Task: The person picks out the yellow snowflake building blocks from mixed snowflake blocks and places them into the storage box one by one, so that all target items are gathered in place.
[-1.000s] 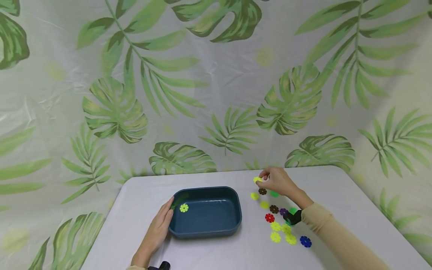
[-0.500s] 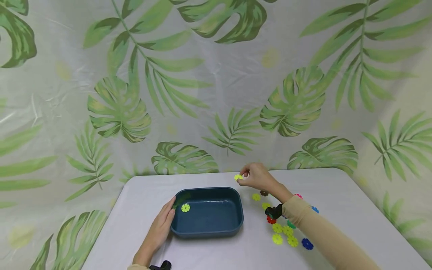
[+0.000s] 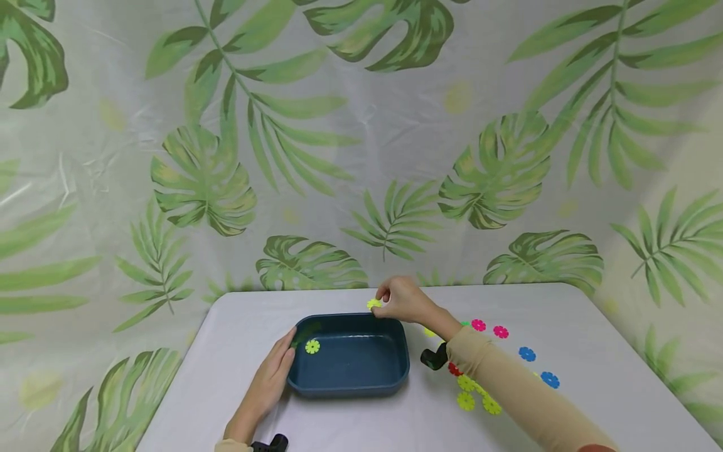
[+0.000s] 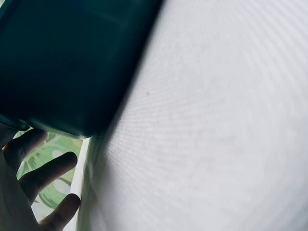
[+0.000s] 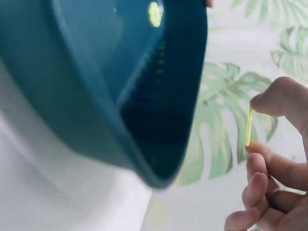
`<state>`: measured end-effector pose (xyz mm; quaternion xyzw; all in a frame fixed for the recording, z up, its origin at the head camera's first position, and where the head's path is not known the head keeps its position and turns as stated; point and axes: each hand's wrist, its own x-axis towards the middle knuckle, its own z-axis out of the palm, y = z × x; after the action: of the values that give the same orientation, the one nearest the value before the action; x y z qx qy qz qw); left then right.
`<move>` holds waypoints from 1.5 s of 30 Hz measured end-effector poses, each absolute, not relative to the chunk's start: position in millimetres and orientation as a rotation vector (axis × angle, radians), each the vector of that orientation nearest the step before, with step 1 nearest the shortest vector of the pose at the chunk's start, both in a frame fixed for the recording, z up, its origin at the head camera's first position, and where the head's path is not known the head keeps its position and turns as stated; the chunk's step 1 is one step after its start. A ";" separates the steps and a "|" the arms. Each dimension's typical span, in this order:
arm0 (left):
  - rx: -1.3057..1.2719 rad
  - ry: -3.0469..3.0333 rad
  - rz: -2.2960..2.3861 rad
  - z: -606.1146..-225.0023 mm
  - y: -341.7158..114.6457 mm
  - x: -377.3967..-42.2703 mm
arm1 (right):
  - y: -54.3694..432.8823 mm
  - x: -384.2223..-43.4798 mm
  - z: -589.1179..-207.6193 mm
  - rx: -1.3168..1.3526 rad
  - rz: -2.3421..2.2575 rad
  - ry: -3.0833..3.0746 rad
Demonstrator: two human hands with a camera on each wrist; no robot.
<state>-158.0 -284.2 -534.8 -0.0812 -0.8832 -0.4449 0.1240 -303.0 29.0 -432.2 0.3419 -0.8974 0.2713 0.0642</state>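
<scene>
My right hand (image 3: 409, 302) pinches a yellow snowflake building disc (image 3: 373, 304) above the far right rim of a dark blue rectangular basin (image 3: 347, 394). In the right wrist view that yellow disc (image 5: 249, 126) appears edge-on between thumb and fingertip, beside the basin wall (image 5: 82, 115). Another yellow disc (image 3: 312, 346) lies inside the basin, toward its left end. Against the basin's left side rests my left hand (image 3: 265, 376), its fingers extended along the wall. The left wrist view shows several straight, spread fingers (image 4: 48, 175) just past the basin's edge.
Several loose discs lie right of the basin: yellow (image 3: 465, 400), red (image 3: 454, 369), pink (image 3: 500, 331) and blue (image 3: 550, 380). My right forearm (image 3: 508, 389) covers part of the group. A leaf-patterned sheet (image 3: 384, 157) hangs behind the white table (image 3: 243, 307).
The right hand has carried the yellow disc leftward, from over the loose discs to the basin's far right rim. The left hand has stayed at the basin's left side.
</scene>
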 end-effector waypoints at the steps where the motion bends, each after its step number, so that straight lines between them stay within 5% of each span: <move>1: -0.237 -2.572 -1.297 -534.8 -284.2 -157.9 | 25.1 -302.8 -433.2 1.047 0.807 -2.710; 45: -0.223 -2.580 -1.308 -534.6 -286.0 -158.4 | -75.1 -282.9 -458.8 1.427 0.470 -2.797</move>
<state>-158.4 -286.0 -534.6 -0.0762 -0.8829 -0.4475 0.1201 -282.9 -75.1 -458.8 0.4494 -0.8808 0.1479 -0.0169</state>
